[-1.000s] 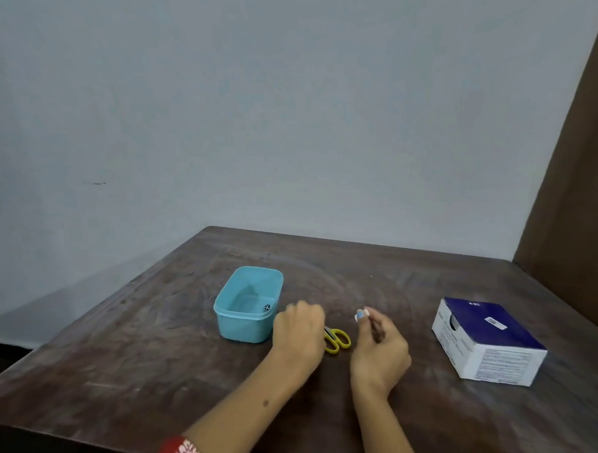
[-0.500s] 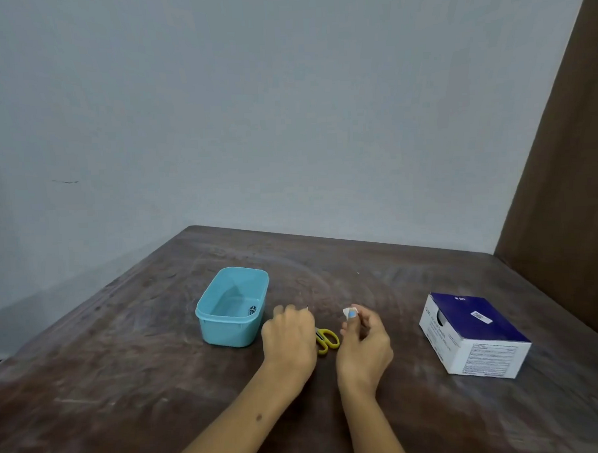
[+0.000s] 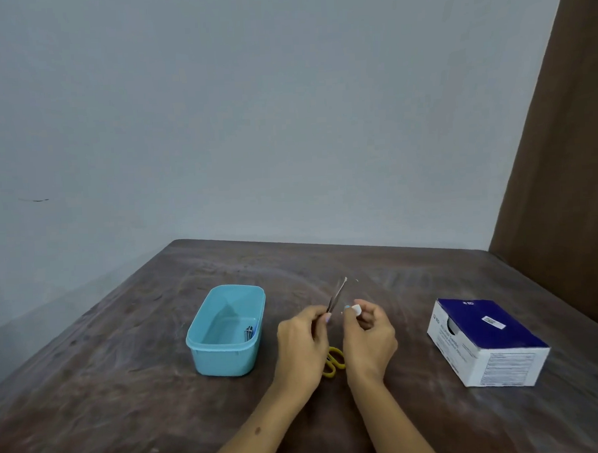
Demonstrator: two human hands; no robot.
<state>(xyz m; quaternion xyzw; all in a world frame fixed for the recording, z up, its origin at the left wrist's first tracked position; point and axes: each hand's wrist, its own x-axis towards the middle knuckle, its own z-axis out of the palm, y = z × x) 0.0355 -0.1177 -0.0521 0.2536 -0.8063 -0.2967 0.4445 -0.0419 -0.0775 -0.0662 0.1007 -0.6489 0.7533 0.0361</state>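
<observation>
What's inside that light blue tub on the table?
In the blue tub, a small cluster of thin dark metal pieces lies against its right wall, too small to identify. The near wall hides the strip of floor just behind it.

Two hands are in view, one left hand (image 3: 301,346) and one right hand (image 3: 369,339); there is one slim metal tool (image 3: 336,295), pinched by the left, and one small white piece (image 3: 356,308), pinched by the right; there is one pair of yellow-handled scissors (image 3: 334,360); one table (image 3: 128,422) bears one teal tub (image 3: 224,361) and one blue-and-white box (image 3: 488,344); the small metal items (image 3: 250,332) in the tub are too blurred to count.
</observation>
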